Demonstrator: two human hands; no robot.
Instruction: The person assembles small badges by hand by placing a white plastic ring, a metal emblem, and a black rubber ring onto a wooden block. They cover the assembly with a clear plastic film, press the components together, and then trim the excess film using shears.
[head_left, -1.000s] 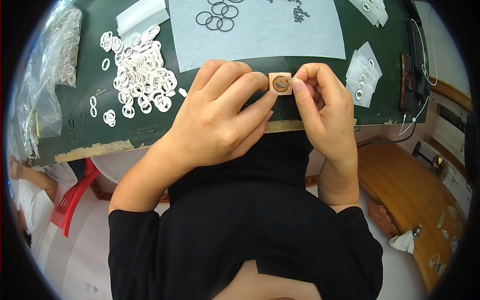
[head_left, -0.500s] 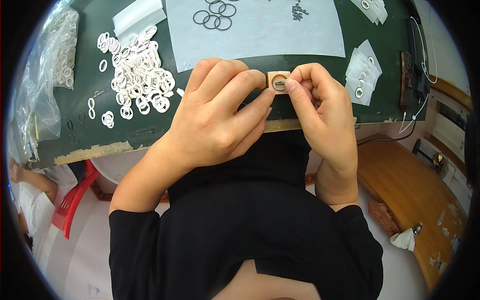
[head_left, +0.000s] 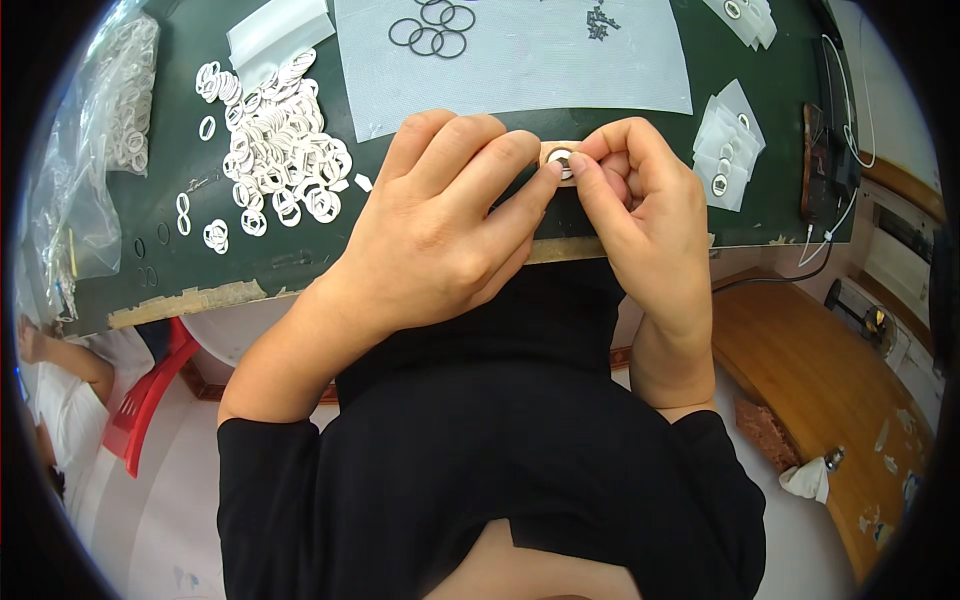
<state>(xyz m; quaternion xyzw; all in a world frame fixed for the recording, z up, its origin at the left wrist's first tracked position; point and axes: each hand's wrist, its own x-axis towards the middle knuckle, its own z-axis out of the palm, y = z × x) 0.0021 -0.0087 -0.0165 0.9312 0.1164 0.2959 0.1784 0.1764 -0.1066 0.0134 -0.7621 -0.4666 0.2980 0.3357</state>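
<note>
A small tan square block (head_left: 548,150) with a round recess lies near the table's front edge between my hands. In its recess sits a white ring (head_left: 559,157), partly covered by fingertips. My left hand (head_left: 445,225) reaches over from the left, its fingers bent and a fingertip on the ring's left side; its thumb is hidden. From the right, my right hand (head_left: 645,195) pinches at the block's right side with thumb and forefinger, the other fingers curled in. A heap of white rings (head_left: 285,140) with varied openings lies left of my left hand.
A pale sheet (head_left: 520,75) carries black rubber rings (head_left: 430,40) and small dark pieces (head_left: 600,22). Small translucent bags (head_left: 722,165) lie at the right. Plastic bags (head_left: 90,200) fill the left edge. Beyond them is another person's arm (head_left: 75,365) by a red chair (head_left: 150,400).
A white ring now shows in the block's recess, where a dark shape showed before. Both hands and the block have shifted slightly; my left fingertips moved a little right.
</note>
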